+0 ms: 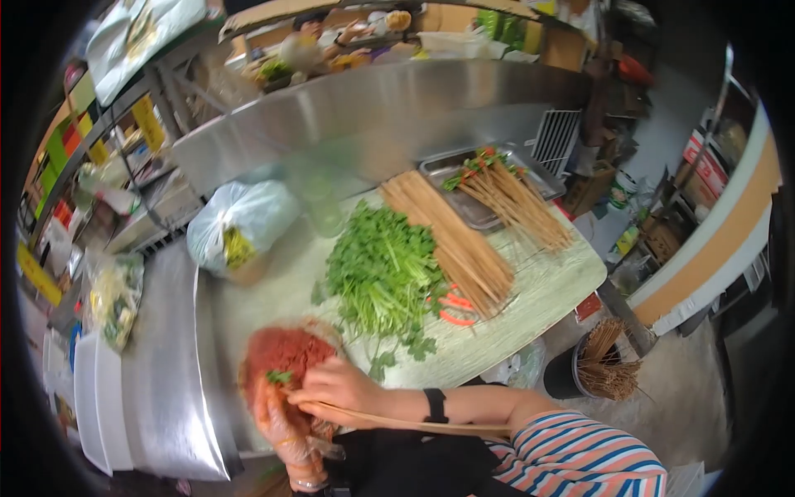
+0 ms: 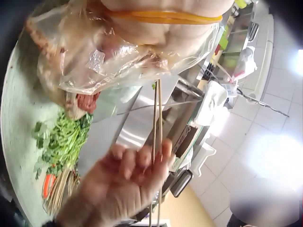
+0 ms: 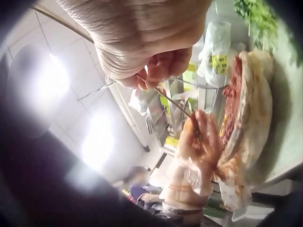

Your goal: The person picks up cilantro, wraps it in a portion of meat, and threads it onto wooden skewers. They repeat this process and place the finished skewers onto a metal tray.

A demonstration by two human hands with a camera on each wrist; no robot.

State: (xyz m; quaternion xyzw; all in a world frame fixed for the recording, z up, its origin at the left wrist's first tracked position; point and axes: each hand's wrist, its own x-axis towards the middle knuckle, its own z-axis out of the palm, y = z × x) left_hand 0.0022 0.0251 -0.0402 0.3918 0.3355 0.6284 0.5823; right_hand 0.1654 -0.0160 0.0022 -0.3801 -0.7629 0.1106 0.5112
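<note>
My right hand [image 1: 331,388] pinches a pair of thin bamboo skewers [image 1: 414,423] that run back along my forearm. In the left wrist view, the right hand [image 2: 142,163] holds the skewers [image 2: 156,118] upright between fingers and thumb. My left hand [image 1: 281,421], in a clear plastic glove smeared with red meat, curls around the skewers' far tips [image 3: 189,116] in the right wrist view. It works beside a bowl of red minced meat [image 1: 281,349] lined with plastic. A small green sprig [image 1: 278,377] lies where the two hands meet.
A heap of cilantro [image 1: 383,269] lies mid-table, with a stack of bare skewers [image 1: 455,240] and red pepper strips [image 1: 455,313] to its right. A metal tray [image 1: 439,166] holds loaded skewers. A tied plastic bag [image 1: 240,222] sits left. A bucket of skewers [image 1: 604,370] stands on the floor.
</note>
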